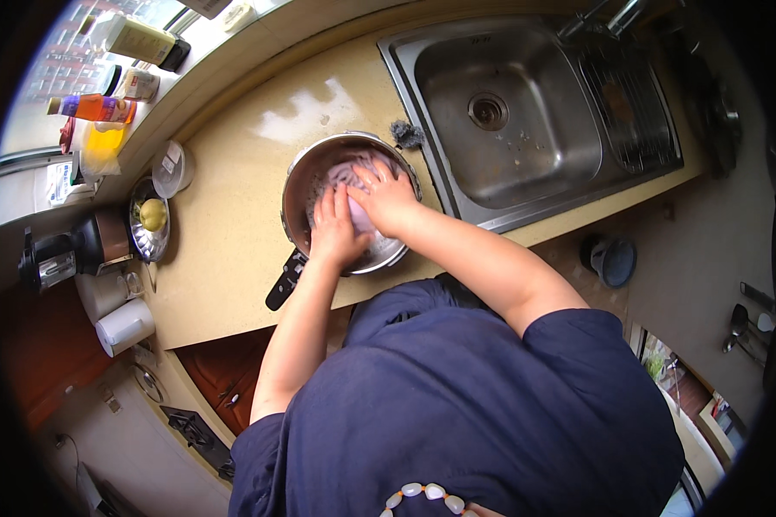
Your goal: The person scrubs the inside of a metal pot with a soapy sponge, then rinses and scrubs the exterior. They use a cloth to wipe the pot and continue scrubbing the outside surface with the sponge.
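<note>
A metal pressure-cooker pot [295,187] with a black handle [286,280] stands on the counter in front of me. Inside it lies a wet, pale pink cloth [361,216], with suds and a little water around it. My left hand [334,229] reaches down into the pot, its fingers extended against the cloth and its thumb apart. Palm down, my right hand [386,198] presses on the cloth with its fingers spread. The two hands meet near the fingertips, and they hide part of the cloth.
Right of the pot is a steel sink [449,155] with a faucet [621,19]; a scouring pad [406,134] lies by its rim. At left, a metal dish [149,242] holds a yellow-green fruit [152,214] near a plastic tub [172,169]. Bottles [97,108] line the windowsill.
</note>
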Motion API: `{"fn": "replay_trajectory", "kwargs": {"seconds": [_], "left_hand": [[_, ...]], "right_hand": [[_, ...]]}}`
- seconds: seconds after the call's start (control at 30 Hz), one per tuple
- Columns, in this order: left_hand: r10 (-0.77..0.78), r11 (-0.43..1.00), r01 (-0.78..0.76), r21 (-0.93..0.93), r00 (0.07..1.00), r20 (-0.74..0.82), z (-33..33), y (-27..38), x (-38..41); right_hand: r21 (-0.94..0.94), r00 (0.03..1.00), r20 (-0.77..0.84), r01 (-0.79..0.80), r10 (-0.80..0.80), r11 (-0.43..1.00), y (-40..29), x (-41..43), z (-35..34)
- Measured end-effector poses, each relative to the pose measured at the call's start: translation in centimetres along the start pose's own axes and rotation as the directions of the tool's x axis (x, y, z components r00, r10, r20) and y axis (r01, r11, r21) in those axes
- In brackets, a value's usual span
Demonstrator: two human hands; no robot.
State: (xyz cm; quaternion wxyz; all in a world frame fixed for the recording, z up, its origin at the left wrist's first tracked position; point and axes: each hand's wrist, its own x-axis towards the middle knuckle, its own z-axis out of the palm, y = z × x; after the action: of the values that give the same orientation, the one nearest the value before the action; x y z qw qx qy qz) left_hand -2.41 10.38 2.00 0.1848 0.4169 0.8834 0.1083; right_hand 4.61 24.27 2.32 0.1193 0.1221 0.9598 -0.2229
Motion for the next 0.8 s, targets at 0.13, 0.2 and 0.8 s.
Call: {"fn": "replay_trajectory", "kwargs": {"seconds": [0.13,0.2,0.8], "left_hand": [[-0.033,0.999,0.031,0.04,0.998,0.044,-0.2,1.1,-0.5],[-0.039,0.997,0.045,-0.068,0.995,0.093,-0.8,1.4,-0.3],[-0.236,0.972,0.225,0.073,0.944,0.233,-3.5,0.0,0.2]], "right_hand": [[-0.036,0.997,0.074,0.022,-0.019,0.999,0.0,-0.6,-0.6],[-0.018,0.992,0.125,-0.017,0.019,1.0,-0.3,-0.6,-1.4],[-0.096,0.986,0.163,0.043,-0.027,0.994,-1.3,-1.0,-1.0]]}}
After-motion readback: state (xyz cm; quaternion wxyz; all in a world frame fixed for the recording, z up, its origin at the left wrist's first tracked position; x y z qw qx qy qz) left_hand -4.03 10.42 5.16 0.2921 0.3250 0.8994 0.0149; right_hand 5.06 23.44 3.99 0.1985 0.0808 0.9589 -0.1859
